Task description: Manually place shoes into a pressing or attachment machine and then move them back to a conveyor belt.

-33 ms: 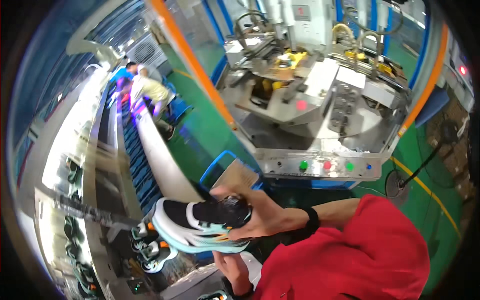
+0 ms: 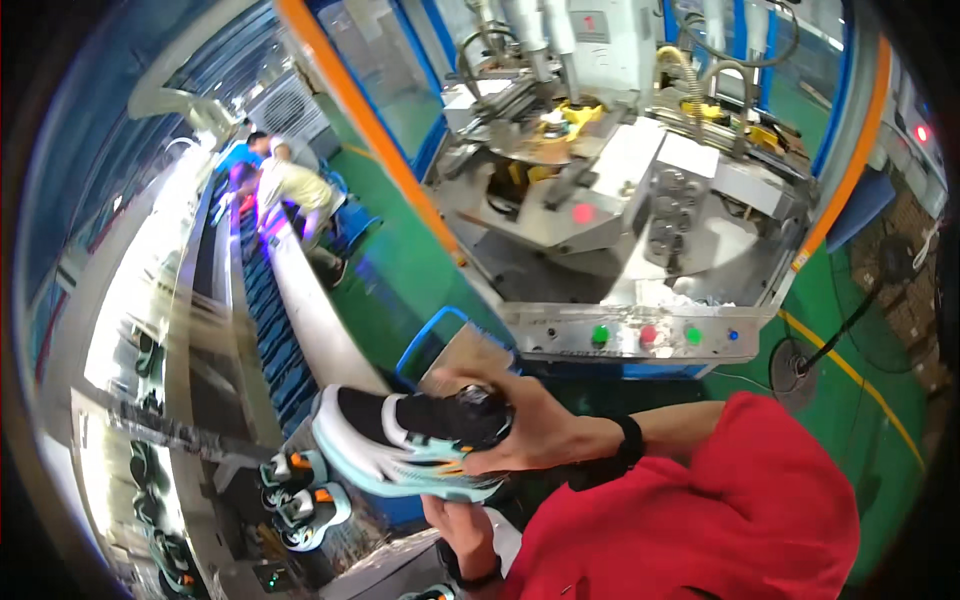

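A sneaker (image 2: 375, 445) with a black upper, white overlays and a pale blue sole is held up in front of me, its toe pointing left. My right hand (image 2: 535, 425) is wrapped around the heel and collar end, where something dark and shiny fills the shoe opening. From below, my left hand (image 2: 463, 530) reaches up to the sole near the heel; its fingertips are hidden behind the shoe. Below left of the held shoe, similar sneakers (image 2: 318, 515) with orange details sit on a surface beside the conveyor.
A conveyor line (image 2: 275, 340) runs away at left, with more shoes on a lit rack (image 2: 140, 470). Ahead stands a machine with a button panel (image 2: 625, 335). A blue-framed bin (image 2: 425, 345), a standing fan (image 2: 790, 370) and people (image 2: 290, 185) working farther off are also in view.
The view has shifted slightly. The held sneaker sits a little farther right in the picture, its toe end tipped slightly upward; both hands keep the same hold.
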A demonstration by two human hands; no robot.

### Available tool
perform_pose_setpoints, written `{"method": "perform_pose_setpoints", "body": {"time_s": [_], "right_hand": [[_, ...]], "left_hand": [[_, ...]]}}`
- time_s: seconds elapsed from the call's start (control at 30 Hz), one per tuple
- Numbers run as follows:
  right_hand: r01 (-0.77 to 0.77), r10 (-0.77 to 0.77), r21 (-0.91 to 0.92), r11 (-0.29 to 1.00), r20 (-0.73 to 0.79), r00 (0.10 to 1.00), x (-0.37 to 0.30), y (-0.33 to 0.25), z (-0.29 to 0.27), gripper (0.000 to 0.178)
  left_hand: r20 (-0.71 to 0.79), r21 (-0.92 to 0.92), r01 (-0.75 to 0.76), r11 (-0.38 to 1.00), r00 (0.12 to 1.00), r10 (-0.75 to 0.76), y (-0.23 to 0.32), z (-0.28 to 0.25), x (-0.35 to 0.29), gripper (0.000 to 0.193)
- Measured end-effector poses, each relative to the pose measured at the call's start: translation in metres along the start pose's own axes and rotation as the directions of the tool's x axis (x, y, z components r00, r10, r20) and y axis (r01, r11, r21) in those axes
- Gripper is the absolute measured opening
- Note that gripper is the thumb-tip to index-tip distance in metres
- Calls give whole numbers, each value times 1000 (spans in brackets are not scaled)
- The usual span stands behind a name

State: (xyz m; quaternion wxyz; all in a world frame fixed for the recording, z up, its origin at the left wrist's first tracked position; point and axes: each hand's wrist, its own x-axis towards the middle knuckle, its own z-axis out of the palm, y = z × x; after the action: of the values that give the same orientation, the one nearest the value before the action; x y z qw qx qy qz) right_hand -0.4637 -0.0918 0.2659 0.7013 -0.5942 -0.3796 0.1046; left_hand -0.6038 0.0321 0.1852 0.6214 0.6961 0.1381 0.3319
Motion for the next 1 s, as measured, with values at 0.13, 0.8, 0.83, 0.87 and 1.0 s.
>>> {"method": "perform_pose_setpoints", "body": {"time_s": [0.13, 0.8, 0.83, 0.87, 1.0], "right_hand": [[-96, 91, -33, 995, -140, 986, -35, -3, -116, 78], [-463, -199, -243, 852, -970, 143, -211, -22, -508, 58], [-454, -168, -203, 868, -979, 115, -207, -23, -504, 58], [-480, -203, -216, 850, -976, 79, -207, -23, -506, 58], [-543, -212, -204, 815, -976, 49, -193, -20, -519, 57]], "left_hand": [[282, -455, 267, 849, 948, -147, 18, 129, 37, 41], [615, 270, -83, 959, 781, -105, -145, 749, 121, 67], [609, 366, -48, 930, 768, -200, -174, 761, 140, 72], [604, 454, -16, 891, 740, -295, -182, 773, 148, 77], [462, 634, -63, 771, 831, -311, -196, 781, 166, 85]]}}
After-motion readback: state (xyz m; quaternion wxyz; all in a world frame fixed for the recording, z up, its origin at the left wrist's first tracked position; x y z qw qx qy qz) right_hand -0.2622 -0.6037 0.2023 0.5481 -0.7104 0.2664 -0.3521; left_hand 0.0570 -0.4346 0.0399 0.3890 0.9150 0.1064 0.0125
